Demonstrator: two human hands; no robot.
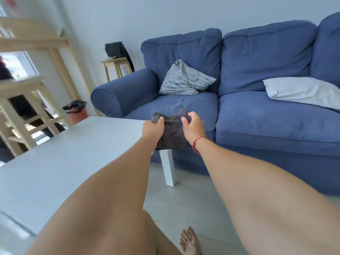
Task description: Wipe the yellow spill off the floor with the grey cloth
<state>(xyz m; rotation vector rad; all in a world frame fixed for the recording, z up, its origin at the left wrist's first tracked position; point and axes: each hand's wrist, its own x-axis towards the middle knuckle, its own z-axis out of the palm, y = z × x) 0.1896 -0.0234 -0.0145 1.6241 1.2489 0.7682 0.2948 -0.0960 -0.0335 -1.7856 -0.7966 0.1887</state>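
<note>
The grey cloth [172, 133] hangs folded in the air between both my hands, over the far right corner of the white table [64, 162]. My left hand [152, 130] pinches its upper left edge. My right hand [193, 128], with a red string on the wrist, grips the upper right edge. The pale tiled floor [185, 205] shows below the cloth; no yellow spill is visible on it.
A blue sofa [257, 115] with a patterned cushion [184, 80] and a white pillow [303, 91] stands just behind the table. My bare foot [189, 242] rests on the floor. Wooden shelving [27, 85] stands at left, with a red bin [76, 113] and a small side table [116, 65] beyond.
</note>
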